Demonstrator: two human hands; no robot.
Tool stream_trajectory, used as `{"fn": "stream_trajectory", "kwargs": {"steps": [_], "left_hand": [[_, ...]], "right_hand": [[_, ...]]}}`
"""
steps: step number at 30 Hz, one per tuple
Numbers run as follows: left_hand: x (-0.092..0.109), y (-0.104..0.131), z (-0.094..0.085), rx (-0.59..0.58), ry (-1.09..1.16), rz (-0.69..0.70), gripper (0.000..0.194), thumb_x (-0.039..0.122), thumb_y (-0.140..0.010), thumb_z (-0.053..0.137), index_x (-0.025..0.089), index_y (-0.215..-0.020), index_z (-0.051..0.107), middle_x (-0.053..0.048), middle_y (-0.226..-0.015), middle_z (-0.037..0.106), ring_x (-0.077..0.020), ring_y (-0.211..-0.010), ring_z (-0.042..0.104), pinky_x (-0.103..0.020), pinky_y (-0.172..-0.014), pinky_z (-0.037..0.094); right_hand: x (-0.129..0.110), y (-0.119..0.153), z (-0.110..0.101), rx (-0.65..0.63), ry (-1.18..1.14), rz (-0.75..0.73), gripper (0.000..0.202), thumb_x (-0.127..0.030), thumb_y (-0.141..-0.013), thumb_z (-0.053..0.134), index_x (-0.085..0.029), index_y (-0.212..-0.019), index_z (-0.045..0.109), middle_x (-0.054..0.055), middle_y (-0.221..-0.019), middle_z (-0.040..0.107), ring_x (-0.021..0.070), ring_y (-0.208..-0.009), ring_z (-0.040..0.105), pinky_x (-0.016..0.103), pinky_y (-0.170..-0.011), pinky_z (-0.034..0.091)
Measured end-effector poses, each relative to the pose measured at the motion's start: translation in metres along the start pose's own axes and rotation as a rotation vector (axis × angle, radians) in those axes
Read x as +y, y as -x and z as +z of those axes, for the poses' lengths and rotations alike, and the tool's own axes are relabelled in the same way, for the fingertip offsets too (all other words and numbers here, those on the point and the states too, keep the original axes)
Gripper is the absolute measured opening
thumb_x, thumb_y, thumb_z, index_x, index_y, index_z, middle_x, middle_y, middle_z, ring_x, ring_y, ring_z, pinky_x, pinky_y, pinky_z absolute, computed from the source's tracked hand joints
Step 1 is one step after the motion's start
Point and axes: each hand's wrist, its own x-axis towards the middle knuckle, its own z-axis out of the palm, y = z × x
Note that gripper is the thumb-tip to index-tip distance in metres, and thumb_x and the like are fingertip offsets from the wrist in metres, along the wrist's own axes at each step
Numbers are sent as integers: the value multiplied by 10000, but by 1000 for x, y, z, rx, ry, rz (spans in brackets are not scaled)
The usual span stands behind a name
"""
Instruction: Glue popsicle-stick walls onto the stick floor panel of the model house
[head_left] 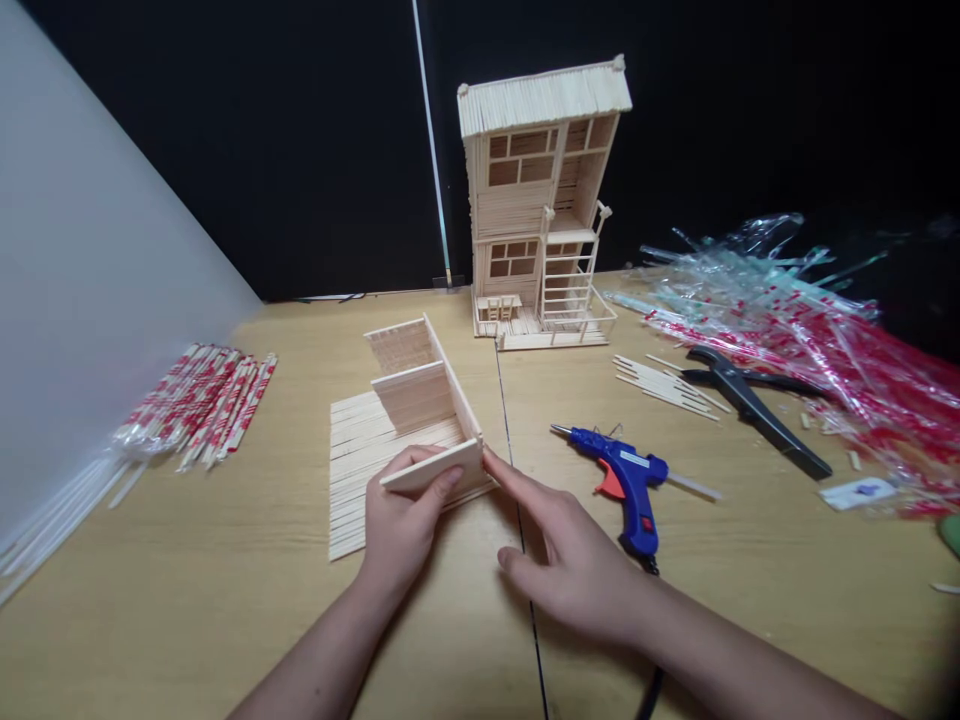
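Observation:
In the middle of the table stands a small wall frame [454,390] built of thin wooden sticks, with upright partitions, on a flat stick panel [352,470]. My left hand [405,515] grips the nearest partition, thumb in front and fingers behind it. The fingertips of my right hand [562,550] touch the frame's near right corner; its thumb is spread away and it holds nothing. A blue glue gun [634,475] with a red trigger lies to the right of that hand, a clear glue stick in its back.
A stick-built model house [544,200] stands at the back. Wrapped chopsticks [232,400] and white glue sticks [67,510] lie left. Loose sticks [664,385], a black-handled tool [757,410] and torn plastic wrappers [810,320] lie right. A cord [651,690] runs from the glue gun.

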Motion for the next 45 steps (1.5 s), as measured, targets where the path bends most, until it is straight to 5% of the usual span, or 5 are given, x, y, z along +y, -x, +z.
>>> {"fn": "stream_trajectory", "kwargs": {"steps": [45], "left_hand": [[-2,0,0,1,-30,-31,173,336,-782,759,184,-774,677,-30,-856,705,-177,-830,648,-261,-759,508]], "right_hand": [[-3,-1,-1,4,-44,35,908,-73,-727,553,-209,-1584,286,69,-1571,400,250,-1459,372,484,-1217,284]]}}
